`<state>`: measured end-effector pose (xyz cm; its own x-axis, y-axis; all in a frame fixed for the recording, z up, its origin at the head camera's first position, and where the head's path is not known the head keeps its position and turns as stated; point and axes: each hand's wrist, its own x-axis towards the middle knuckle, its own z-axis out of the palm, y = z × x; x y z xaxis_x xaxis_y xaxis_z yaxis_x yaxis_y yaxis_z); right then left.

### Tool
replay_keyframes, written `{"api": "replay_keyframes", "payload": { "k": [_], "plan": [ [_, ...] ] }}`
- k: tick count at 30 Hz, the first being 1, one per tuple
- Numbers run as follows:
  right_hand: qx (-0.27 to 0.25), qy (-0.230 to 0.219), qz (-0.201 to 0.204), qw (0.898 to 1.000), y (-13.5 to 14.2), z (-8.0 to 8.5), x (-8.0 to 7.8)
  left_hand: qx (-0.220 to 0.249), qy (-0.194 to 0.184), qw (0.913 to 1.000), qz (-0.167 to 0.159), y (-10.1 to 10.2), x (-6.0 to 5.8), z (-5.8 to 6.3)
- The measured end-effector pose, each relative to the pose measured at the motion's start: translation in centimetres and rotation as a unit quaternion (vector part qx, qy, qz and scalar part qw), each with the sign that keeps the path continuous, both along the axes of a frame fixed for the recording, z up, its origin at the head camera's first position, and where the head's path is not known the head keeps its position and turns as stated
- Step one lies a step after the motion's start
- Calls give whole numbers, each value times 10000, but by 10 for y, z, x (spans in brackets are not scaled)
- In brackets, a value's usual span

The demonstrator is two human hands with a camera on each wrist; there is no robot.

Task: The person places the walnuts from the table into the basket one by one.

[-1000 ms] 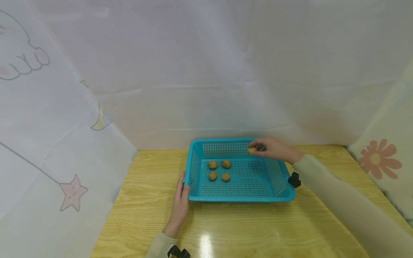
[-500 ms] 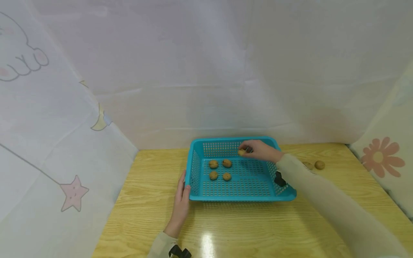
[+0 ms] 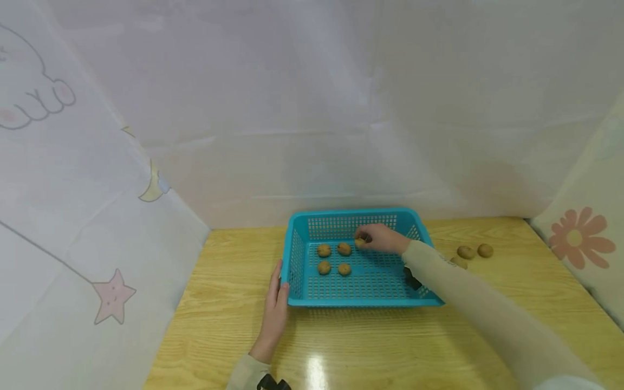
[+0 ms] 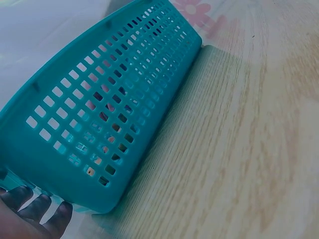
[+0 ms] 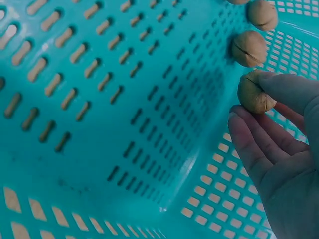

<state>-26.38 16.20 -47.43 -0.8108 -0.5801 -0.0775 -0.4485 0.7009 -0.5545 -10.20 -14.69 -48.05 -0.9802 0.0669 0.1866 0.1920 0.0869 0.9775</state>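
On the head camera I have a wooden table (image 3: 385, 346) with a pale printed sheet (image 3: 341, 114) behind it, a pink star (image 3: 114, 298) at left, a red flower (image 3: 582, 238) at right. A blue basket (image 3: 361, 303) sits on the far half of the table. In its left half I count four loose walnuts (image 3: 324, 267), two far and two near, apart from one another. On the table right of the basket lie three more walnuts (image 3: 485, 250), the nearest partly covered by the right sleeve (image 3: 478, 303). That sleeve crosses the basket's right end and blocks my look at much of the end wall; a black wrist mount (image 3: 412, 278) hides some floor beside it. The right hand (image 3: 382, 238) reaches in from the right, palm side showing to the wrist camera, thumb and fingers pinching a single walnut (image 5: 255, 94) just right of the far pair. Whether that nut touches the floor, I cannot tell. The left hand (image 3: 274, 314) holds the basket's left side by the near corner, thumb at the rim, fingers against the outer wall.
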Motion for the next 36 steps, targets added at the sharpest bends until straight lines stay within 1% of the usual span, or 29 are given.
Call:
{"api": "replay_keyframes", "payload": {
  "k": [4,10,15,19,22,28,30,36],
  "plan": [
    [-45,-2,119,9999,-5,-5,0,-15,14,10000,-4,0,0,0],
    [139,-183,5,9997,-8,-8,1,-41,8,10000,8,0,2,-1],
    [349,-5,58,9994,-8,-12,-1,-5,-19,10000,15,1,3,1],
    [414,98,103,9990,-7,-12,-2,-5,-17,10000,-6,1,3,2],
    [408,86,94,9991,-5,-9,-1,3,-3,10000,-28,1,3,2],
    [448,94,2,9990,3,4,2,10,-17,10000,-39,0,3,1],
    [366,36,-79,9993,6,8,2,18,-19,10000,-36,0,2,1],
    [-15,59,-166,9998,17,19,4,38,1,10000,-27,0,2,0]
  ]
}}
